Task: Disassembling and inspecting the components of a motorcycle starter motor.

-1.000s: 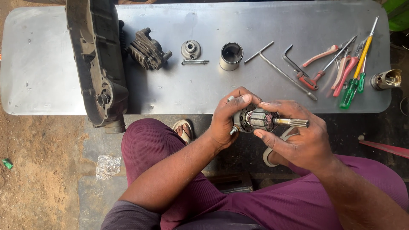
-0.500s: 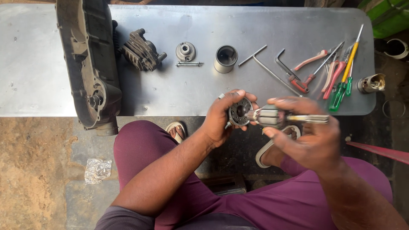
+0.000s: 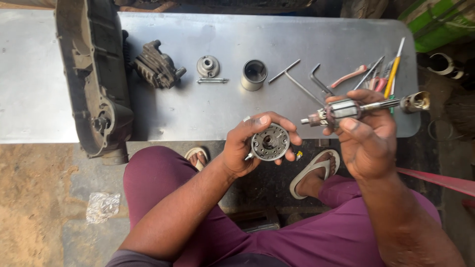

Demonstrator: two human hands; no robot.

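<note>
My left hand (image 3: 247, 146) holds a round grey motor end plate (image 3: 269, 143) with a central hole, its face turned up toward me. My right hand (image 3: 367, 134) grips a motor armature (image 3: 341, 110) with copper windings and a long steel shaft that points right. The two parts are apart, a hand's width between them. Both hands hover over my lap, just in front of the near edge of a grey metal sheet (image 3: 208, 109).
On the sheet lie a long dark engine cover (image 3: 91, 84), a brake caliper (image 3: 157, 65), a small round cap (image 3: 208, 66), a metal cup (image 3: 254, 74), T-handle keys (image 3: 297, 79), pliers and screwdrivers (image 3: 381, 74). A crumpled plastic wrapper (image 3: 103, 206) lies on the ground.
The end plate has come off the armature. My left hand carried it left and down, while my right hand moved the armature up and to the right.
</note>
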